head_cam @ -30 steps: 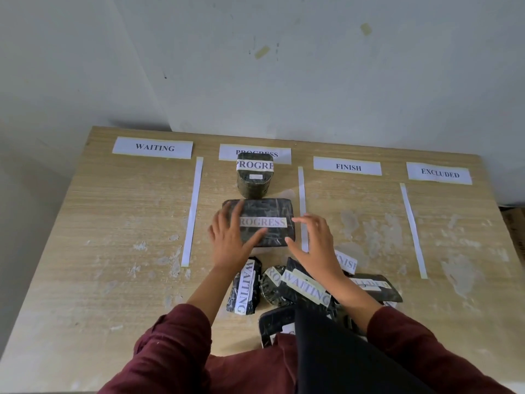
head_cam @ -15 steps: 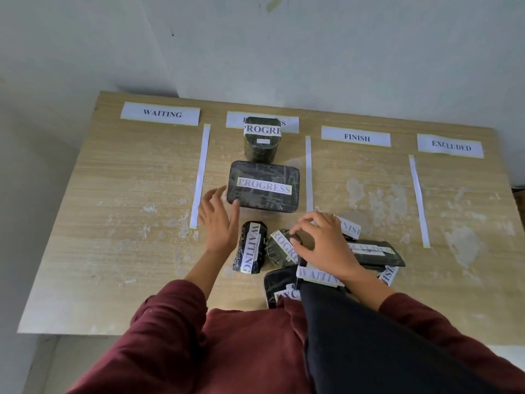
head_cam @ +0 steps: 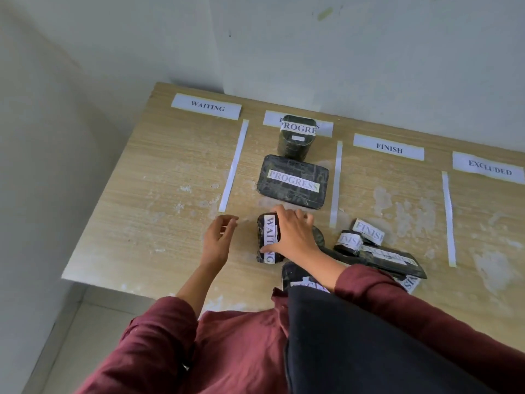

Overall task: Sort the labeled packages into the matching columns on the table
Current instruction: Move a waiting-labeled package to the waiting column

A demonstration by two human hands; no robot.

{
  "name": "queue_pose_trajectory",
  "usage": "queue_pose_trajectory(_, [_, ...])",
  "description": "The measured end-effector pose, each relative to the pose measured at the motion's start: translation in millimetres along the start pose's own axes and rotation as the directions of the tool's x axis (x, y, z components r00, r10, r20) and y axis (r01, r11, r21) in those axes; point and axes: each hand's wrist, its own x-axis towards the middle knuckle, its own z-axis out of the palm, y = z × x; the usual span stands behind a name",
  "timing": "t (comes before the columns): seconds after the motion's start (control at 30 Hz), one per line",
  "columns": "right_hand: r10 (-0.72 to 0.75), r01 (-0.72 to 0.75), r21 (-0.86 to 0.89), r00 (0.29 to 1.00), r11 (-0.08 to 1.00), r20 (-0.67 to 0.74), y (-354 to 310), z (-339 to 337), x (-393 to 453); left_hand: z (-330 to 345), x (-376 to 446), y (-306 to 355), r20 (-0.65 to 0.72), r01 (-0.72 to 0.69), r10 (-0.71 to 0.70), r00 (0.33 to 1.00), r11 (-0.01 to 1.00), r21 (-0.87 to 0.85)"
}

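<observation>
Overhead, a pale wood-grain table (head_cam: 159, 177) stands pushed into a corner of plain whitish walls, its top scuffed with white patches. Four paper headers run along the far edge: WAITING sign (head_cam: 206, 106), PROGRESS sign (head_cam: 324, 128), partly hidden by a package, FINISH sign (head_cam: 388, 147) and EXCLUDED sign (head_cam: 489, 167). White paper strips (head_cam: 234, 165) mark off the columns.

Two black-wrapped packages lie in the PROGRESS column: a small upright PROGRESS package (head_cam: 297, 137) at the back and a flat PROGRESS package (head_cam: 293, 181) just nearer.

The right hand (head_cam: 292, 237) lies over a small WAITING package (head_cam: 268, 238) at the near end of the PROGRESS column, thumb on its label and fingers (head_cam: 304, 218) curled over its far side, grasping it. The left hand (head_cam: 217, 240) hovers just left of it, apart from it, fingers loosely curled and holding nothing.

Right of the hands a heap of packages sits near the front edge: two small FINISH packages (head_cam: 368, 230) touching each other, above a long flat package (head_cam: 389, 259) whose label is blurred. Maroon sleeves (head_cam: 159, 331) fill the foreground.
</observation>
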Motion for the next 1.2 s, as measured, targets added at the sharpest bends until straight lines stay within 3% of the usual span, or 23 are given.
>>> queue_pose_trajectory(0.1, [-0.1, 0.067, 0.346, 0.992, 0.936, 0.077, -1.9, -10.4, 8.2, -4.7, -1.2, 7.4, 0.155, 0.135, -0.117, 0.981, 0.985, -0.11])
queue_pose_trajectory(0.17, [-0.05, -0.028, 0.595, 0.992, 0.803, 0.115, -7.8, -14.0, 14.5, -5.3, 2.0, 10.8, 0.27, 0.179, -0.138, 0.953, 0.975, -0.134])
queue_pose_trajectory(0.23, [0.034, -0.12, 0.707, 0.99, 0.697, 0.135, -13.6, -16.2, 25.4, -5.9, 7.5, 13.7, 0.34, 0.193, -0.133, 0.931, 0.97, -0.149])
queue_pose_trajectory(0.37, [0.133, -0.197, 0.808, 0.98, 0.556, 0.147, -29.9, -20.1, 48.4, -16.8, 28.3, 13.0, 0.255, 0.19, -0.131, 0.958, 0.956, -0.222])
queue_pose_trajectory(0.47, [0.169, -0.193, 0.888, 0.977, 0.418, 0.133, -48.4, -23.0, 66.3, -33.5, 56.4, 9.1, 0.119, 0.234, -0.202, 0.972, 0.885, -0.404])
queue_pose_trajectory(0.57, [0.083, -0.091, 0.785, 0.995, 0.613, 0.05, -67.1, -26.9, 89.0, -50.8, 95.8, 12.4, -0.114, 0.192, -0.283, 0.952, 0.846, -0.498])
queue_pose_trajectory(0.63, [-0.01, -0.017, 0.676, 0.999, 0.737, 0.035, -76.5, -28.4, 107.7, -61.9, 128.5, 16.0, -0.212, 0.118, -0.247, 0.945, 0.868, -0.483])
queue_pose_trajectory(0.8, [-0.178, 0.143, 0.227, 0.973, 0.963, 0.144, -86.7, -21.0, 161.2, -70.5, 196.2, 38.6, -0.35, 0.04, -0.116, 0.929, 0.976, -0.216])
queue_pose_trajectory(0.93, [-0.114, 0.13, -0.049, 0.962, 0.99, 0.249, -82.2, -13.1, 186.1, -60.2, 214.1, 41.8, -0.376, 0.135, -0.077, 0.923, 0.982, 0.13])
queue_pose_trajectory(1.03, [-0.072, 0.109, -0.108, 0.95, 0.988, 0.303, -83.7, -5.4, 190.1, -54.1, 218.1, 27.4, -0.341, 0.149, -0.008, 0.94, 0.908, 0.392])
queue_pose_trajectory(1.1, [-0.06, 0.091, -0.085, 0.947, 0.992, 0.314, -86.3, -2.0, 191.6, -51.1, 225.7, 23.5, -0.339, 0.125, 0.018, 0.941, 0.91, 0.396])
queue_pose_trajectory(1.2, [-0.049, 0.082, -0.091, 0.949, 0.992, 0.312, -86.7, 1.9, 192.9, -50.9, 246.7, 33.3, -0.37, 0.175, -0.051, 0.928, 0.934, 0.31])
